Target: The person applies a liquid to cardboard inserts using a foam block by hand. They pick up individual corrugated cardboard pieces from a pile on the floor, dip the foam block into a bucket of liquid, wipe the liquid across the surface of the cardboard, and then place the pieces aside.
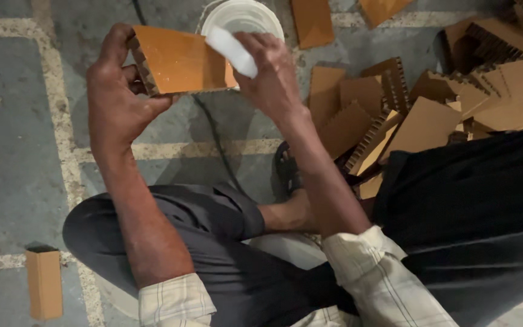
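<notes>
— What sits closest to the lens?

— Two rolled checked sleeves point(358, 266) and a bent knee in grey trousers point(213, 242).

— And the hands?

— The left hand point(113, 97) holds an orange honeycomb cardboard piece point(180, 59) by its left end, thumb on top, fingers curled behind. The right hand point(270, 75) closes its fingers on a white block point(231, 51), pressed against the piece's right end.

— Where is all that?

— Raised above the concrete floor point(13, 151), in front of a white bucket point(243, 15). A pile of cardboard offcuts point(431, 103) lies to the right; a small cardboard box point(43, 281) stands near the floor's lower left corner.
</notes>
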